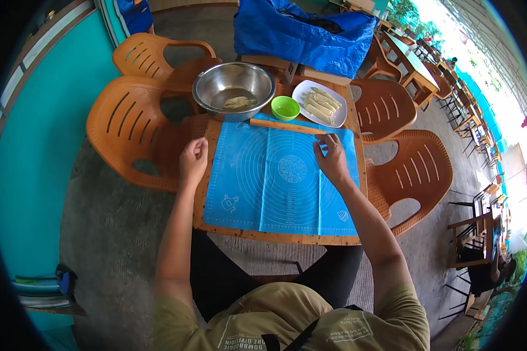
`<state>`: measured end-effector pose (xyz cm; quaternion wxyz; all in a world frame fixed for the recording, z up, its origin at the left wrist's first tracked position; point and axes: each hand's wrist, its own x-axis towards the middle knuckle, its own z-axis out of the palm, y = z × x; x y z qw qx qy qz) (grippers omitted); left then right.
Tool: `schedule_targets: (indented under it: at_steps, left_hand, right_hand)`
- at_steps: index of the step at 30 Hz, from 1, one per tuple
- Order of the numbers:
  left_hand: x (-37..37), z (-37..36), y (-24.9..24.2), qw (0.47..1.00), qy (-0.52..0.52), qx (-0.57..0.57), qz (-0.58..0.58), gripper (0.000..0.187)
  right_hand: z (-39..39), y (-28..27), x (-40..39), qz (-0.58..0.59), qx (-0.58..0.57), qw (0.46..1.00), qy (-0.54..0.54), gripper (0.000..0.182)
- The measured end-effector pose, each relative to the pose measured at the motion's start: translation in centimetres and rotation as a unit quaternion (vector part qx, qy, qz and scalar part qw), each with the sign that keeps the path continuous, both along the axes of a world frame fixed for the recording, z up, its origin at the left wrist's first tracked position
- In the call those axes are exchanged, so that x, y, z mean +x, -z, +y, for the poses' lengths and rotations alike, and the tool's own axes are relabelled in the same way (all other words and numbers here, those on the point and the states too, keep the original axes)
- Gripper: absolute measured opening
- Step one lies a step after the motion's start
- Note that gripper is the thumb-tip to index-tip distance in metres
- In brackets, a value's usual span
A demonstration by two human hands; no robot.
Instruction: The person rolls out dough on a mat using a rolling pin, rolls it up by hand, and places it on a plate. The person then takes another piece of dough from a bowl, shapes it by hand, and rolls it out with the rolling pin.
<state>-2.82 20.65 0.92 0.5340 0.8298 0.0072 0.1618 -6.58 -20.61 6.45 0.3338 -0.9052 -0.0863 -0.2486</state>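
Note:
A blue silicone pastry mat printed with circles and a ruler border lies on the wooden table. Above its left edge is my left hand, fingers curled closed with nothing visible in them. My right hand hovers over the mat's right side, thumb apart from loosely bent fingers, just below the right end of a wooden rolling pin. That pin lies across the mat's far edge. Behind it stand a steel mixing bowl with a lump of dough inside, a small green bowl, and a white plate bearing several pale dough strips.
A large blue tarp bag sits beyond the table, with cardboard below it. Orange plastic chairs flank the left side, brown ones the right. More tables stand further right, where a person sits.

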Motion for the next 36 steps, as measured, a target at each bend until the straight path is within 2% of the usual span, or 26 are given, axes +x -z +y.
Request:
schedule_targets:
  at_steps: [1, 3, 6, 8, 13, 14, 15, 16, 17, 19, 20, 21, 22, 24, 28, 29, 30, 31, 32, 33, 34, 36]
  left_hand:
    - [1.1, -0.1, -0.7, 1.000, -0.005, -0.004, -0.001, 0.042]
    - [3.5, -1.4, -2.0, 0.972, 0.003, -0.220, 0.087, 0.044]
    - [6.9, -3.0, -3.0, 0.966, 0.002, -0.237, 0.104, 0.044]
    - [7.9, -3.4, -3.1, 0.957, 0.006, -0.271, 0.102, 0.045]
    - [8.0, -2.4, -1.2, 0.945, 0.020, -0.308, 0.111, 0.058]
    - [7.8, -2.3, -0.7, 0.943, 0.023, -0.310, 0.120, 0.065]
    - [7.8, -2.0, 0.2, 0.941, 0.022, -0.314, 0.120, 0.065]
    - [8.0, -1.7, 1.1, 0.939, 0.070, -0.308, 0.136, 0.068]
    - [8.4, -1.3, 1.8, 0.935, 0.116, -0.299, 0.150, 0.070]
    - [8.6, -1.0, 1.9, 0.938, 0.118, -0.286, 0.156, 0.074]
    - [8.7, -0.6, 2.0, 0.929, 0.131, -0.302, 0.170, 0.074]
    - [8.9, -0.2, 1.9, 0.920, 0.143, -0.317, 0.181, 0.075]
    - [9.0, 0.0, 1.9, 0.915, 0.150, -0.322, 0.192, 0.076]
    - [8.9, -0.1, 1.7, 0.921, 0.146, -0.306, 0.191, 0.077]
    - [8.4, -0.2, 0.7, 0.933, 0.156, -0.253, 0.204, 0.078]
    - [8.6, -0.2, 0.4, 0.935, 0.168, -0.228, 0.216, 0.078]
    - [8.3, -0.2, -1.1, 0.950, 0.154, -0.183, 0.202, 0.067]
    - [8.1, -0.4, -2.7, 0.950, 0.154, -0.180, 0.204, 0.067]
    - [8.3, -0.6, -4.2, 0.985, 0.101, -0.114, 0.078, 0.058]
    - [8.7, -0.9, -5.4, 0.997, 0.048, -0.046, -0.048, 0.050]
    - [9.9, -0.7, -6.2, 0.998, 0.025, 0.023, -0.053, 0.034]
    - [11.6, -1.0, -9.2, 0.988, 0.033, 0.085, -0.122, 0.027]
  right_hand:
    - [1.5, -1.1, 0.7, 0.005, 0.014, 1.000, -0.017, 0.023]
    - [4.8, -2.7, 2.2, 0.004, 0.032, 0.999, -0.039, 0.025]
    - [8.8, -3.9, 5.2, -0.017, 0.042, 0.996, -0.071, 0.025]
    - [10.8, -4.1, 7.8, -0.053, -0.001, 0.995, -0.080, 0.026]
    - [14.4, -5.6, 13.7, -0.001, -0.041, 0.993, -0.107, 0.032]
    - [15.1, -5.2, 15.3, 0.022, -0.060, 0.992, -0.110, 0.036]
    - [15.6, -4.5, 16.8, 0.046, -0.078, 0.990, -0.111, 0.040]
    - [16.0, -4.0, 18.3, 0.080, -0.088, 0.986, -0.117, 0.056]
    - [16.3, -3.4, 19.6, 0.077, -0.090, 0.986, -0.120, 0.056]
    - [17.2, -2.3, 21.8, 0.107, -0.167, 0.975, -0.104, 0.075]
    - [17.7, -1.7, 22.7, 0.129, -0.210, 0.965, -0.088, 0.091]
    - [18.2, -2.0, 23.5, 0.122, -0.209, 0.966, -0.093, 0.091]
    - [18.5, -2.2, 24.2, 0.186, -0.230, 0.951, -0.095, 0.095]
    - [19.0, -1.7, 25.3, 0.293, -0.259, 0.916, -0.092, 0.102]
    - [19.4, 0.1, 27.2, 0.313, -0.272, 0.900, -0.137, 0.097]
    - [19.3, 0.7, 27.5, 0.297, -0.279, 0.903, -0.138, 0.091]
    - [19.2, 1.2, 27.8, 0.283, -0.285, 0.905, -0.139, 0.085]
    - [19.4, 1.3, 27.9, 0.284, -0.282, 0.906, -0.139, 0.085]
    - [19.8, 1.3, 27.8, 0.273, -0.277, 0.913, -0.125, 0.076]
    - [19.9, 1.6, 27.7, 0.265, -0.272, 0.919, -0.108, 0.068]
    - [19.7, 2.1, 28.0, 0.271, -0.269, 0.918, -0.107, 0.068]
    - [19.6, 3.1, 29.0, 0.250, -0.262, 0.927, -0.101, 0.058]
